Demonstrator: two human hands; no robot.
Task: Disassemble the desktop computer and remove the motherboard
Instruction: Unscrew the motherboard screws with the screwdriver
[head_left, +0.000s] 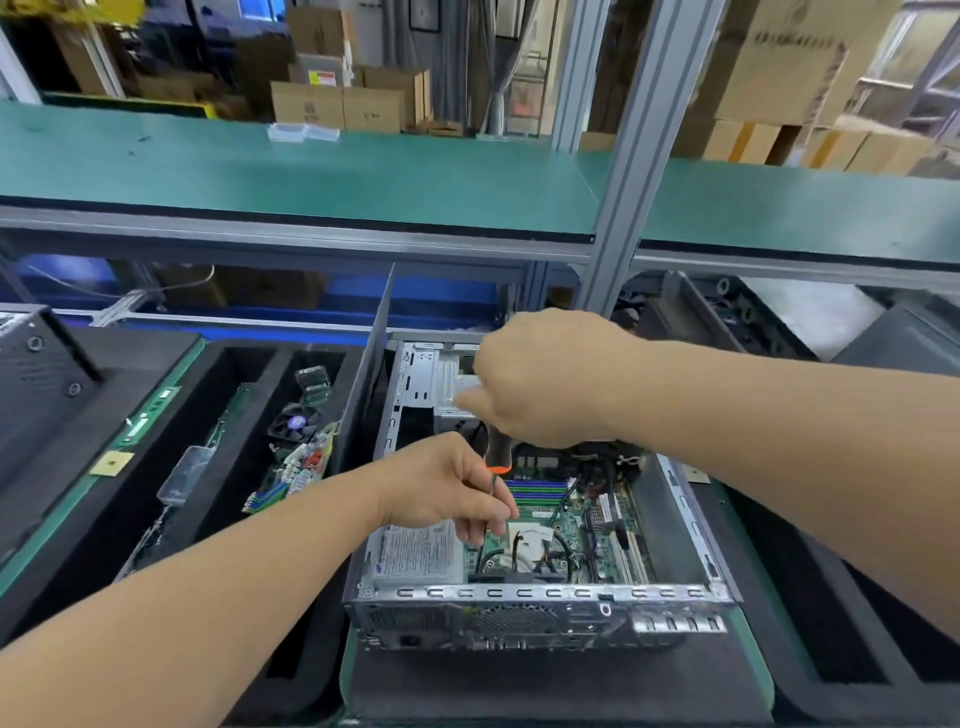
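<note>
Screwdriver set on board inside open case, near front edge of worktop.

Case (540, 608) is seated on the mat; motherboard (582, 525) is still bedded in its floor, cables draped over it. Right hand (540, 384) is wrapped round the screwdriver (497, 451) handle; left hand (447, 488) pinches the shaft low down. A slipped tip could gouge traces or snag a cable, judged likely if the bit is poorly seated. Drive label (415, 553) carries print, too blurred to be read.
</note>
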